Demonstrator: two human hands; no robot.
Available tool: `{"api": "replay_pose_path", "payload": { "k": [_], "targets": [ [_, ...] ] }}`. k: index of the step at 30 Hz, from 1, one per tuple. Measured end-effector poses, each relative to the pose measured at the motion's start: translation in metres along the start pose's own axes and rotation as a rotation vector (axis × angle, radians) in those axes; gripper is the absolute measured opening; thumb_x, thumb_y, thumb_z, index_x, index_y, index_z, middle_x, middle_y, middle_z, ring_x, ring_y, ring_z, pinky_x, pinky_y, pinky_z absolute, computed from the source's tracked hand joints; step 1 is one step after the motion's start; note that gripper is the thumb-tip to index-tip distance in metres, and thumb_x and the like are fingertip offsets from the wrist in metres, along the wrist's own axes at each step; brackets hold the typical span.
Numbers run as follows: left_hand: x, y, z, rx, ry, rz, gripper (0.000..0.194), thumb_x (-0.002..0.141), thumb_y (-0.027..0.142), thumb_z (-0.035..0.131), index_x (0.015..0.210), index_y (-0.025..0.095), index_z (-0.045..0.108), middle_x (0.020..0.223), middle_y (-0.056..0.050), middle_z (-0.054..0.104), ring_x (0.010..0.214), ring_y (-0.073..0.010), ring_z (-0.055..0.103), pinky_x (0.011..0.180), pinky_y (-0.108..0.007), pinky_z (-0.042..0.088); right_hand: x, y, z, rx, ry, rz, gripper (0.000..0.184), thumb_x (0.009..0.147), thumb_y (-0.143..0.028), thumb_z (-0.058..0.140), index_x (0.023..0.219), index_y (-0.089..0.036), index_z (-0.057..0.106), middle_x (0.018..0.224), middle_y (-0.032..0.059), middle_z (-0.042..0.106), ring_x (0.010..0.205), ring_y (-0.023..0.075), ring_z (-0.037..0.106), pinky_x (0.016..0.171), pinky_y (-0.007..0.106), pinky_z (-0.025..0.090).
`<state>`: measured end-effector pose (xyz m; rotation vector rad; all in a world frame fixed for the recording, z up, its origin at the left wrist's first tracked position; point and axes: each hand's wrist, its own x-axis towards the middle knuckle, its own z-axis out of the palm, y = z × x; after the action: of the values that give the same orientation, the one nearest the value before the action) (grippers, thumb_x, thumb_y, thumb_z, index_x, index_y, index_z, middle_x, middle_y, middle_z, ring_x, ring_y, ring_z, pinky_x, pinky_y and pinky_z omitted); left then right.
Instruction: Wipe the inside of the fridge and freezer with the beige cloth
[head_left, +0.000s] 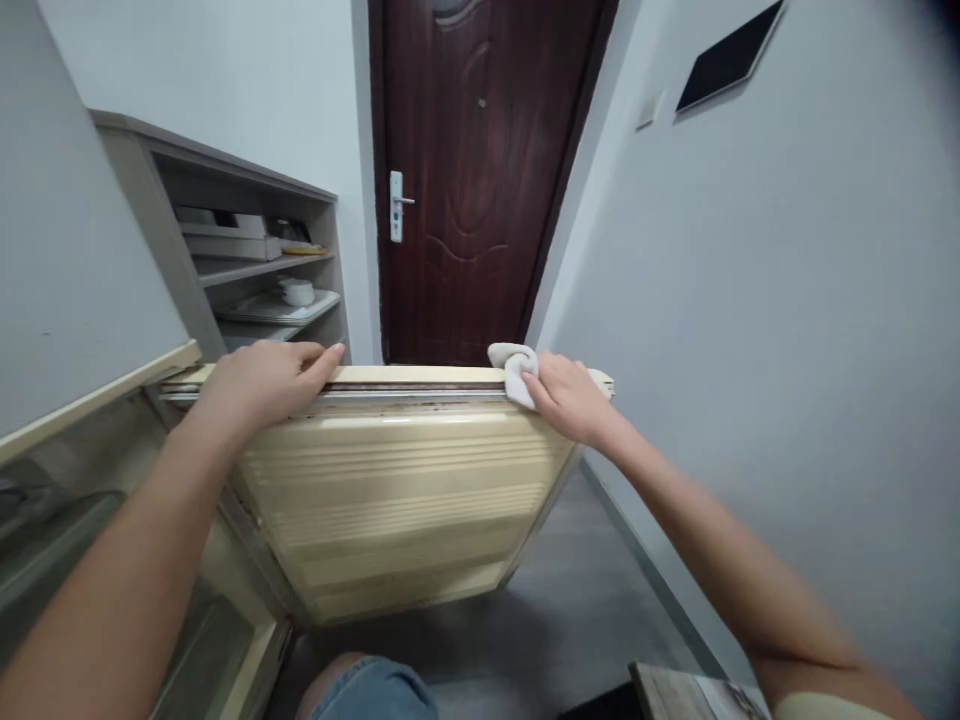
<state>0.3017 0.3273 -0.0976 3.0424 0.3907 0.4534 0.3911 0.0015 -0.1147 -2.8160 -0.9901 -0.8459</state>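
Observation:
An opened cream refrigerator door (405,475) with a ribbed inner panel stands in front of me. My left hand (274,378) is draped over the left part of its top edge, gripping it, with the thumb pointing right and the fingertips partly hidden. A bunched white cloth (517,372) sticks out from my right hand (566,393), which is closed around it. That hand presses the cloth onto the door's top edge near the right corner. Dark grime shows along the grey gasket (420,397) below the edge.
The refrigerator body (247,660) opens at lower left. Beyond the door are a shelf unit (259,175) holding boxes and a white cup-like item, and a dark red-brown room door (465,200). A white wall (765,260) runs along the right. A wooden-topped piece (675,690) stands at bottom right.

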Motion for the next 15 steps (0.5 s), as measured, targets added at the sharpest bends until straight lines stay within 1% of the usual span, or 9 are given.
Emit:
{"api": "replay_pose_path", "payload": {
  "k": [3, 5, 6, 7, 10, 11, 12, 13, 15],
  "targets": [
    [0.004, 0.001, -0.001, 0.037, -0.049, -0.04, 0.07, 0.077, 0.07, 0.014, 0.11, 0.03, 0.061, 0.1, -0.011, 0.067, 0.092, -0.0353, 0.06, 0.069, -0.04, 0.043, -0.014, 0.033, 0.009, -0.026, 0.077, 0.006, 0.034, 0.09, -0.036, 0.025, 0.081, -0.017, 0.051, 0.077, 0.0066, 0.056, 0.072, 0.0191, 0.049, 0.064, 0.032, 0.032],
    [0.006, 0.0, -0.001, 0.062, -0.067, -0.059, 0.071, 0.077, 0.069, 0.013, 0.112, 0.03, 0.06, 0.103, -0.011, 0.067, 0.093, -0.0355, 0.059, 0.069, -0.039, 0.044, -0.023, 0.054, 0.012, -0.015, 0.189, 0.011, 0.033, 0.088, -0.035, 0.027, 0.08, -0.016, 0.053, 0.077, 0.0074, 0.055, 0.074, 0.0196, 0.049, 0.067, 0.033, 0.035],
    [0.008, 0.0, -0.001, 0.073, -0.074, -0.063, 0.071, 0.077, 0.069, 0.014, 0.112, 0.029, 0.06, 0.103, -0.011, 0.067, 0.093, -0.0352, 0.059, 0.069, -0.039, 0.044, -0.028, 0.065, 0.011, 0.006, 0.288, 0.047, 0.032, 0.087, -0.034, 0.028, 0.08, -0.016, 0.053, 0.078, 0.008, 0.055, 0.075, 0.02, 0.05, 0.068, 0.033, 0.036],
    [0.008, -0.001, -0.001, 0.084, -0.081, -0.065, 0.07, 0.077, 0.068, 0.014, 0.113, 0.029, 0.061, 0.103, -0.011, 0.067, 0.093, -0.0347, 0.059, 0.069, -0.038, 0.044, -0.035, 0.076, 0.01, 0.041, 0.422, 0.116, 0.032, 0.086, -0.034, 0.029, 0.082, -0.016, 0.054, 0.08, 0.0086, 0.056, 0.078, 0.0203, 0.05, 0.071, 0.034, 0.037],
    [0.009, 0.0, -0.001, 0.111, -0.094, -0.073, 0.069, 0.078, 0.066, 0.016, 0.113, 0.029, 0.061, 0.102, -0.011, 0.066, 0.092, -0.033, 0.059, 0.07, -0.037, 0.044, -0.06, 0.102, 0.004, 0.245, 0.896, 0.432, 0.028, 0.083, -0.031, 0.033, 0.088, -0.017, 0.057, 0.085, 0.0081, 0.058, 0.083, 0.0192, 0.052, 0.077, 0.035, 0.039],
    [0.009, 0.002, -0.002, 0.122, -0.097, -0.084, 0.069, 0.078, 0.066, 0.016, 0.114, 0.028, 0.061, 0.101, -0.011, 0.066, 0.092, -0.033, 0.059, 0.07, -0.037, 0.045, -0.068, 0.107, 0.006, 0.36, 0.999, 0.52, 0.026, 0.081, -0.03, 0.036, 0.089, -0.017, 0.058, 0.084, 0.0068, 0.058, 0.082, 0.0183, 0.052, 0.078, 0.035, 0.039],
    [0.008, 0.003, -0.002, 0.135, -0.1, -0.097, 0.069, 0.078, 0.066, 0.016, 0.114, 0.028, 0.061, 0.101, -0.011, 0.066, 0.092, -0.0333, 0.059, 0.07, -0.037, 0.045, -0.075, 0.108, 0.012, 0.486, 1.049, 0.581, 0.025, 0.079, -0.03, 0.039, 0.087, -0.017, 0.059, 0.081, 0.0054, 0.057, 0.079, 0.0174, 0.052, 0.077, 0.034, 0.039],
    [0.008, 0.005, -0.002, 0.149, -0.098, -0.102, 0.069, 0.078, 0.066, 0.016, 0.115, 0.028, 0.061, 0.101, -0.011, 0.066, 0.093, -0.0337, 0.059, 0.07, -0.037, 0.045, -0.08, 0.107, 0.021, 0.611, 1.049, 0.617, 0.024, 0.077, -0.031, 0.041, 0.084, -0.017, 0.059, 0.078, 0.0041, 0.057, 0.076, 0.0169, 0.052, 0.076, 0.034, 0.041],
    [0.01, 0.006, 0.001, 0.184, -0.073, -0.102, 0.068, 0.077, 0.066, 0.018, 0.114, 0.028, 0.062, 0.097, -0.01, 0.066, 0.093, -0.0343, 0.06, 0.071, -0.037, 0.045, -0.084, 0.097, 0.052, 0.807, 0.972, 0.659, 0.028, 0.076, -0.037, 0.041, 0.079, -0.016, 0.06, 0.075, 0.0034, 0.059, 0.074, 0.017, 0.055, 0.073, 0.034, 0.044]
  ]
}}
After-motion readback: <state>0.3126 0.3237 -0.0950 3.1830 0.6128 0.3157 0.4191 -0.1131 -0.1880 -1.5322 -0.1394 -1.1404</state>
